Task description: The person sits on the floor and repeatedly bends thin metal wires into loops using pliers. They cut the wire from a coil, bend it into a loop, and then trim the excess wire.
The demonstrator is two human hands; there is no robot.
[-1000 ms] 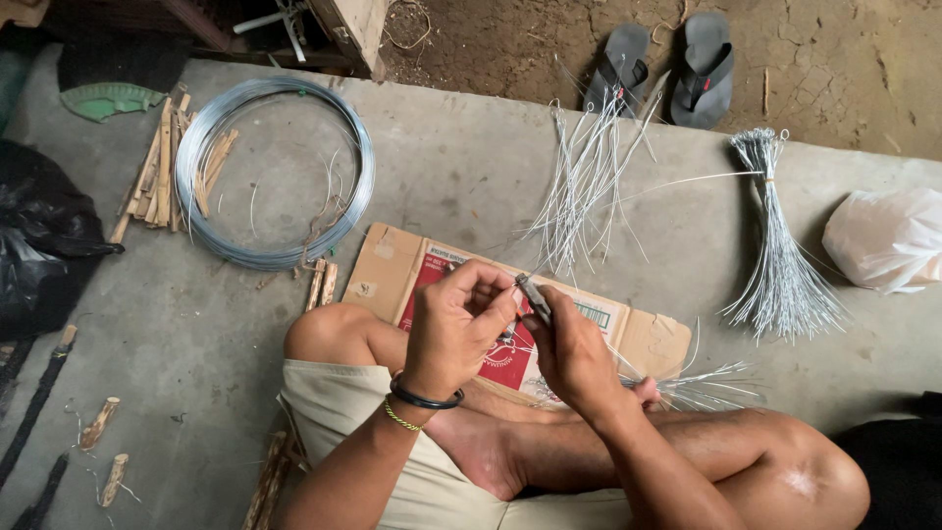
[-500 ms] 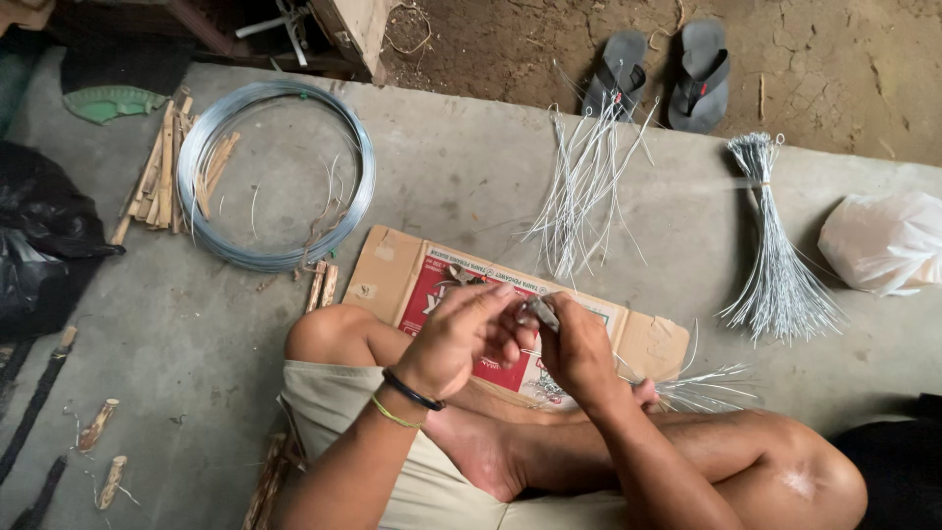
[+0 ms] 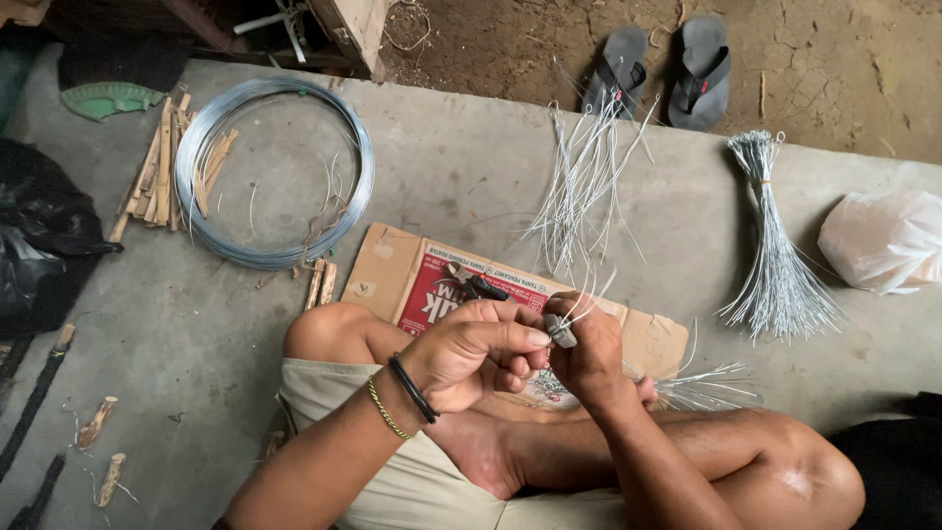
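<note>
Seated cross-legged on a concrete floor [image 3: 196,324], knees over a flattened cardboard box [image 3: 392,280]. Left hand [image 3: 471,353], with dark band and bead bracelet at the wrist, curled nearly closed, fingertips pinching a small grey metal piece [image 3: 561,332] against the right hand. Right hand [image 3: 589,348] fisted narrow around the same piece and around thin wire strands [image 3: 587,294], these rising from the fist toward the far side, long axis running near-to-far. Both hands touching, equally close to the wire, held just above the lap. Whether the dark tool handles [image 3: 483,287] just beyond the left knuckles are gripped: cannot tell. Loose cut wires [image 3: 579,186] far of the hands; tied wire bundle [image 3: 775,255] far right; wire coil [image 3: 270,177] far left, wooden sticks [image 3: 157,172] beside it; sandals [image 3: 667,64] on the dirt beyond.
</note>
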